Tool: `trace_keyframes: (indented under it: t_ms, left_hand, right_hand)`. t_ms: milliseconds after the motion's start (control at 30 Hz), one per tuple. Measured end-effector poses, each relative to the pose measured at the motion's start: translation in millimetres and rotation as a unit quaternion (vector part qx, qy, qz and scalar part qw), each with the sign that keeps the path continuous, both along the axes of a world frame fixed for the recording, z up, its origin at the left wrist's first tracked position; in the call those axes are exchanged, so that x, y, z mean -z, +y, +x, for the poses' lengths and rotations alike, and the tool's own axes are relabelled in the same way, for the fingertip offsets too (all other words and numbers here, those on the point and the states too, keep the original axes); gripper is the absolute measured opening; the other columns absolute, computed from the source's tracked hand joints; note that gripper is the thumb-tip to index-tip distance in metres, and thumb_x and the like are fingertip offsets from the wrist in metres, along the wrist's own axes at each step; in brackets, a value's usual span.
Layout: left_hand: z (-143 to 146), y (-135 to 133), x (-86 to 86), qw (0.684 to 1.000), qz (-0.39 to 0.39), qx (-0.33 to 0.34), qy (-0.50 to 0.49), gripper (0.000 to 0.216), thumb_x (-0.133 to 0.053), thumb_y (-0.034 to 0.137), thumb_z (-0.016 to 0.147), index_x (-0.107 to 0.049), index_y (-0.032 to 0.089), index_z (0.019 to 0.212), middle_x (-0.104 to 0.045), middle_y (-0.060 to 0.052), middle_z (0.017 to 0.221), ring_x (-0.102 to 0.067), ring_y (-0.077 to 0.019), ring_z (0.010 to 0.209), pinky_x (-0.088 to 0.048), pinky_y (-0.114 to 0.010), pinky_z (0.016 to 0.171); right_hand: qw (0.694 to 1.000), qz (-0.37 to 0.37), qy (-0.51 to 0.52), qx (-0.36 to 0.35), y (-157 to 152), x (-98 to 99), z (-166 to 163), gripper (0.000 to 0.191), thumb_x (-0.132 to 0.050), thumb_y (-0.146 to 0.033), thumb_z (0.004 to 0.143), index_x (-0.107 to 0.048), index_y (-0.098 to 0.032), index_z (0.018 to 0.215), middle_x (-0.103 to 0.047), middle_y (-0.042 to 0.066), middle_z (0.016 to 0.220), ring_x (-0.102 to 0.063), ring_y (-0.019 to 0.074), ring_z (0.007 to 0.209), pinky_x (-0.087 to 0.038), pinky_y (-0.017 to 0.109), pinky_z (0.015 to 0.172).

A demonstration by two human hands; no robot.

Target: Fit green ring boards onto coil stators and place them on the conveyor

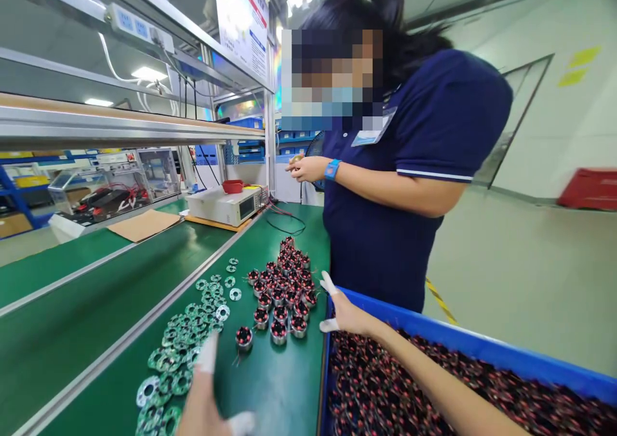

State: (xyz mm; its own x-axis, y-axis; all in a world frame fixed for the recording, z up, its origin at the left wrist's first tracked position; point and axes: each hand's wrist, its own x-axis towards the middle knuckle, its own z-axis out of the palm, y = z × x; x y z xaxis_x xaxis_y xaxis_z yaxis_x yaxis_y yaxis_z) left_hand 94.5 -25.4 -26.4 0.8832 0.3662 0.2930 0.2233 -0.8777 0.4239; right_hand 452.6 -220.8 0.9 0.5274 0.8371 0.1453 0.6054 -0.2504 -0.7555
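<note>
My left hand (205, 394), with white finger cots on, is held open over the near part of the bench, its thumb and finger apart. Just left of it lies a spread of ring-shaped green circuit boards (186, 333). My right hand (348, 314), also in white finger cots, is open at the bin's near-left rim, beside a cluster of small motor stators (279, 330) with black tops and red windings. One separate stator (244, 338) stands between the hands. Under my right forearm, a blue bin (463, 339) is filled with many dark, red-dotted parts that look alike.
A co-worker (380, 230) in a dark blue shirt stands at the bench's far end, holding something small. A white bench instrument (224, 206) with a red tray (232, 186) sits further back, near brown cardboard (143, 225). A metal rail (144, 325) runs along the green bench.
</note>
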Motion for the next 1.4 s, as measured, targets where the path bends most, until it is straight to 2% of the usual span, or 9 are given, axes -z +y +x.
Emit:
trace_keyframes:
  t_ms: [100, 233, 567, 733, 933, 1067, 1200, 1300, 1400]
  left_hand:
    - [89.0, -39.9, -2.5, 0.992, -0.082, -0.08, -0.048, 0.127, -0.074, 0.016, 0.055, 0.02, 0.012, 0.139, -0.01, -0.027, 0.146, -0.014, -0.0415, 0.135, -0.027, -0.056, 0.105]
    - [153.3, -38.7, -18.7, 0.985, -0.155, -0.025, -0.066, 0.127, -0.076, 0.015, 0.054, 0.018, 0.015, 0.139, -0.008, -0.023, 0.146, -0.01, -0.0358, 0.137, -0.017, -0.051, 0.11]
    - [166.2, -6.8, -21.6, 0.975, -0.189, 0.113, -0.019, 0.115, -0.086, 0.041, 0.037, -0.032, 0.015, 0.136, -0.016, -0.019, 0.143, -0.022, -0.0352, 0.133, -0.017, -0.046, 0.111]
    - [119.1, -16.9, -32.4, 0.979, -0.169, 0.112, 0.023, 0.102, -0.083, 0.046, 0.045, -0.039, 0.016, 0.132, -0.024, -0.018, 0.14, -0.025, -0.0351, 0.132, -0.018, -0.048, 0.11]
    - [8.5, -46.7, -35.9, 0.981, -0.173, 0.067, 0.061, 0.097, -0.082, 0.043, 0.052, -0.036, 0.02, 0.134, -0.019, -0.02, 0.146, -0.023, -0.0364, 0.134, -0.023, -0.049, 0.107]
    - [-76.4, -66.8, -26.6, 0.981, -0.184, -0.04, 0.049, 0.075, -0.074, 0.033, 0.068, -0.038, 0.031, 0.133, -0.032, -0.013, 0.144, -0.034, -0.0321, 0.13, -0.032, -0.046, 0.105]
    - [-141.0, -82.2, -10.0, 0.95, -0.235, -0.2, 0.035, 0.044, -0.044, 0.026, 0.091, -0.037, 0.031, 0.135, -0.058, -0.009, 0.122, -0.058, -0.0231, 0.11, -0.048, -0.043, 0.093]
    - [-174.4, -90.6, -7.4, 0.919, -0.259, -0.296, 0.031, 0.039, -0.041, 0.025, 0.092, -0.044, 0.026, 0.13, -0.062, -0.009, 0.115, -0.062, -0.0217, 0.103, -0.052, -0.04, 0.088]
    - [-206.2, -97.2, -16.8, 0.922, -0.226, -0.309, 0.05, 0.04, -0.052, 0.021, 0.084, -0.052, 0.023, 0.124, -0.068, -0.008, 0.102, -0.065, -0.0231, 0.096, -0.056, -0.039, 0.081]
  right_hand:
    - [0.999, -0.017, -0.018, -0.04, 15.9, -3.8, 6.7, 0.137, -0.08, -0.044, 0.042, 0.005, -0.009, 0.144, -0.016, 0.025, 0.147, -0.01, 0.0348, 0.137, -0.003, 0.05, 0.109]
    - [0.993, -0.023, -0.036, -0.111, 29.0, -3.9, 12.4, 0.14, -0.08, -0.046, 0.043, 0.009, -0.01, 0.144, -0.013, 0.022, 0.149, -0.013, 0.0332, 0.137, -0.005, 0.046, 0.111]
    - [0.981, -0.019, -0.085, -0.176, 31.7, 9.0, -25.8, 0.14, -0.078, -0.046, 0.045, 0.012, -0.001, 0.142, -0.009, 0.026, 0.148, -0.011, 0.0357, 0.137, -0.007, 0.05, 0.111]
    - [0.981, -0.027, -0.07, -0.179, 24.1, 9.3, -76.6, 0.137, -0.077, -0.047, 0.046, 0.008, -0.005, 0.143, -0.012, 0.025, 0.148, -0.012, 0.0366, 0.137, -0.004, 0.055, 0.11]
    - [0.965, 0.016, -0.09, -0.246, 8.5, 28.8, -159.6, 0.116, -0.072, -0.049, 0.059, -0.004, -0.013, 0.146, -0.023, 0.02, 0.147, -0.021, 0.04, 0.134, -0.01, 0.062, 0.108]
    - [0.95, 0.05, -0.078, -0.298, 16.5, 72.7, -222.7, 0.078, -0.055, -0.036, 0.081, -0.012, -0.024, 0.145, -0.031, 0.014, 0.145, -0.03, 0.0389, 0.13, -0.02, 0.063, 0.106]
    - [0.924, 0.042, -0.03, -0.38, 26.7, 102.2, -284.9, 0.063, -0.051, -0.03, 0.085, -0.025, -0.032, 0.142, -0.035, 0.008, 0.144, -0.034, 0.0397, 0.128, -0.025, 0.063, 0.104]
    - [0.902, 0.012, 0.059, -0.429, 27.4, 93.7, -308.7, 0.068, -0.058, -0.038, 0.079, -0.03, -0.034, 0.14, -0.042, 0.006, 0.14, -0.035, 0.0395, 0.128, -0.025, 0.061, 0.106]
    - [0.897, -0.018, 0.142, -0.419, 36.7, 66.0, -302.9, 0.081, -0.062, -0.049, 0.073, -0.023, -0.033, 0.143, -0.045, 0.007, 0.138, -0.036, 0.037, 0.128, -0.031, 0.054, 0.105]
